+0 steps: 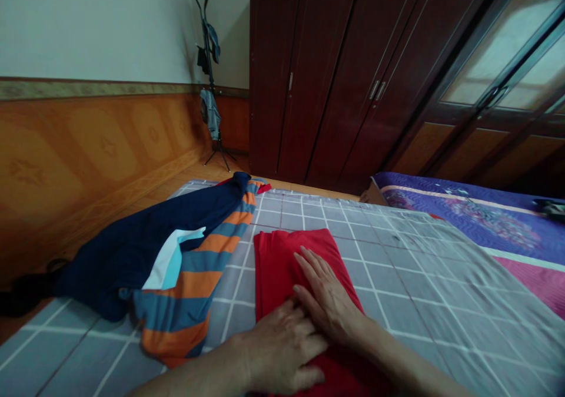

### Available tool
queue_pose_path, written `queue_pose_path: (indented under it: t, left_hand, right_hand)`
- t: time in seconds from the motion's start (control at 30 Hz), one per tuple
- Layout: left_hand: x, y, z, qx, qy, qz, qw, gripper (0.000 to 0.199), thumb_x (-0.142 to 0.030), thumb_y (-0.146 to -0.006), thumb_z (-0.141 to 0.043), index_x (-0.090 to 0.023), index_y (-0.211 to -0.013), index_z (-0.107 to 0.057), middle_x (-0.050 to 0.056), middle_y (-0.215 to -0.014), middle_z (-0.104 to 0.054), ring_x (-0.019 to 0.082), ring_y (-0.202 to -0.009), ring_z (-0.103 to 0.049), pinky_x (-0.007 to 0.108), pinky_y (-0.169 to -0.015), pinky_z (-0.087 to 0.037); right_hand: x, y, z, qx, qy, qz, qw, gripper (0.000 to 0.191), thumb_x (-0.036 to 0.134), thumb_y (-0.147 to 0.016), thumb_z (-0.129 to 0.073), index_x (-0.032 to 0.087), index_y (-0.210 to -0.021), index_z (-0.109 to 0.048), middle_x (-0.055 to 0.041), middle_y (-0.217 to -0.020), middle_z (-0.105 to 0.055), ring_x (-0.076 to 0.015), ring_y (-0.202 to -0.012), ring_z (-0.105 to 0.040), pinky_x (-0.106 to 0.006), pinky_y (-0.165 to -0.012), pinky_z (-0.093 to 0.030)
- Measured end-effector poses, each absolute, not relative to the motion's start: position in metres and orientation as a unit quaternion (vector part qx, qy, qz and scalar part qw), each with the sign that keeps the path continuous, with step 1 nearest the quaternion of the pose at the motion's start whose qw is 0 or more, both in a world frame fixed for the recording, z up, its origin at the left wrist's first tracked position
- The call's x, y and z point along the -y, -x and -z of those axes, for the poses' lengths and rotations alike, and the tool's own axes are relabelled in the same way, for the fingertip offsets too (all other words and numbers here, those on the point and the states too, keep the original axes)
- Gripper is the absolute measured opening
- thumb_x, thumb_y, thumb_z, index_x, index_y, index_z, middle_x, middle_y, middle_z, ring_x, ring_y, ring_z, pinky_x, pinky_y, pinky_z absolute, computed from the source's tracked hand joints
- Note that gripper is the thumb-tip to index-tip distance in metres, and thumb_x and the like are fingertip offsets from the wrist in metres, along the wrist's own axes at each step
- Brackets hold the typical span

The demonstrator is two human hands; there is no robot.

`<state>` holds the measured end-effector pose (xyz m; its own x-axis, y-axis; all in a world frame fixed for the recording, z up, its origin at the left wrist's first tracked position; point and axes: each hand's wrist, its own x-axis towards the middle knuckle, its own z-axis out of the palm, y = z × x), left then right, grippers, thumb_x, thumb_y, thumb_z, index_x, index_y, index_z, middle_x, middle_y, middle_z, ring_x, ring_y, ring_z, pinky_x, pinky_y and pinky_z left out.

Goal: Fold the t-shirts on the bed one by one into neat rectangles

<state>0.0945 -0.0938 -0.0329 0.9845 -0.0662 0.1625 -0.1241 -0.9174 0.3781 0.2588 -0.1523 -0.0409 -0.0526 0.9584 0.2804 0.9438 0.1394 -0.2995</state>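
A folded red garment (282, 261) lies in a long flat shape on the grey checked bedsheet (375, 250). My right hand (329, 297) rests flat on it, fingers stretched toward the far end. Across its nearer part lies my left hand (282, 347), palm down, fingers pointing right and slightly bent, with their tips close to my right wrist. Neither hand grips the cloth. The garment's near end is partly covered by my hands and forearms. To the left is an orange and blue striped garment (198, 267), partly under a dark navy garment (145, 238) with a white and light blue patch.
A purple patterned bed cover (459, 208) is at the right. Dark red wardrobes (326, 79) stand beyond the bed. In the far corner is a black coat stand (209, 73) with hats and cloth on it. An orange panelled wall (101, 144) runs along the left.
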Motion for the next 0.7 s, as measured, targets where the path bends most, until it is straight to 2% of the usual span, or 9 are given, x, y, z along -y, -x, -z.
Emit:
queue_pose_path:
  t: [0.07,0.13,0.2,0.3,0.4,0.5,0.7]
  left_hand:
    - [0.091,-0.098,0.036,0.026,-0.97,-0.101,0.22,0.015,-0.02,-0.084,-0.052,-0.017,-0.093,-0.064,0.005,-0.096,-0.067,0.018,-0.099,-0.057,0.032,-0.103,-0.035]
    - [0.088,-0.101,0.036,-0.011,-0.955,-0.13,0.265,0.02,-0.006,-0.076,-0.047,-0.017,-0.078,-0.064,0.003,-0.081,-0.066,0.015,-0.086,-0.059,0.026,-0.091,-0.043]
    - [0.081,-0.103,0.031,-0.073,-0.933,-0.165,0.312,0.026,-0.002,-0.073,-0.043,-0.017,-0.073,-0.064,0.002,-0.075,-0.065,0.014,-0.078,-0.06,0.023,-0.079,-0.046]
    - [0.061,-0.106,0.022,-0.178,-0.9,-0.216,0.333,0.029,-0.003,-0.075,-0.041,-0.018,-0.076,-0.065,0.001,-0.076,-0.066,0.013,-0.076,-0.061,0.023,-0.075,-0.046]
    - [0.023,-0.112,0.021,-0.266,-0.888,-0.252,0.278,0.028,-0.004,-0.078,-0.041,-0.018,-0.081,-0.066,0.001,-0.086,-0.068,0.013,-0.084,-0.062,0.024,-0.081,-0.045]
    - [-0.017,-0.119,0.034,-0.352,-0.878,-0.252,0.204,0.026,-0.005,-0.079,-0.045,-0.018,-0.087,-0.067,0.003,-0.094,-0.068,0.016,-0.09,-0.061,0.027,-0.085,-0.045]
    - [-0.045,-0.123,0.061,-0.391,-0.868,-0.249,0.177,0.015,-0.013,-0.079,-0.055,-0.017,-0.086,-0.067,0.006,-0.09,-0.067,0.019,-0.087,-0.061,0.028,-0.079,-0.045]
  right_hand:
    - [0.179,-0.263,0.046,0.724,0.651,-0.025,0.227,0.051,0.028,-0.096,-0.035,0.017,-0.145,-0.027,-0.0138,-0.149,-0.029,-0.0252,-0.137,-0.025,-0.048,-0.108,-0.033]
    - [0.196,-0.263,0.05,0.724,0.653,-0.038,0.22,0.049,0.027,-0.096,-0.036,0.018,-0.144,-0.031,-0.0132,-0.148,-0.03,-0.0256,-0.136,-0.027,-0.048,-0.106,-0.036]
    - [0.204,-0.258,0.049,0.733,0.65,-0.051,0.192,0.054,0.031,-0.093,-0.043,0.016,-0.144,-0.032,-0.014,-0.149,-0.027,-0.029,-0.137,-0.024,-0.051,-0.106,-0.035]
    - [0.206,-0.249,0.042,0.771,0.615,-0.08,0.146,0.067,0.04,-0.089,-0.051,0.013,-0.146,-0.026,-0.0152,-0.151,-0.018,-0.0325,-0.138,-0.016,-0.053,-0.108,-0.029]
    - [0.204,-0.244,0.034,0.808,0.566,-0.115,0.114,0.07,0.046,-0.089,-0.05,0.015,-0.146,-0.025,-0.0141,-0.15,-0.018,-0.0324,-0.138,-0.013,-0.054,-0.109,-0.024]
    - [0.204,-0.243,0.035,0.821,0.547,-0.128,0.1,0.072,0.046,-0.088,-0.051,0.013,-0.146,-0.024,-0.0142,-0.15,-0.017,-0.0327,-0.138,-0.011,-0.054,-0.109,-0.023]
    - [0.205,-0.245,0.044,0.829,0.534,-0.142,0.088,0.074,0.044,-0.087,-0.054,0.013,-0.146,-0.023,-0.0121,-0.15,-0.014,-0.0319,-0.138,-0.011,-0.052,-0.11,-0.022]
